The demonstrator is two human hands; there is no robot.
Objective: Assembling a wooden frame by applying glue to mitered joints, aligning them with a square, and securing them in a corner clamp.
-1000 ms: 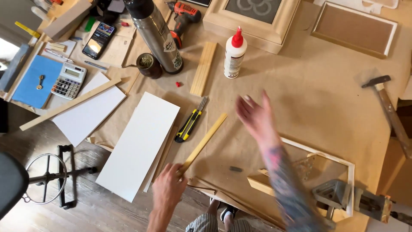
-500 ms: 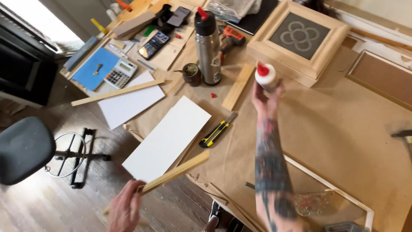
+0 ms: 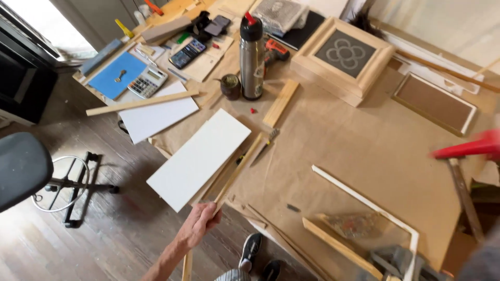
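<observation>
My left hand grips the lower end of a long thin wooden strip, which slants up over the paper-covered table beside a white board. A utility knife lies just past the strip's far tip. At the right edge, a blurred red glue bottle nozzle hangs in the air close to the camera. My right hand is outside the frame there, holding the bottle; only a blurred forearm shows at the bottom right.
A steel flask, a small cup and a short wood block stand behind. A framed tile, flat panel, white frame, hammer, calculator and stool surround them.
My right hand lifted the glue bottle off the table and brought it up to the right edge. The left hand swung the strip steeper, alongside the white board.
</observation>
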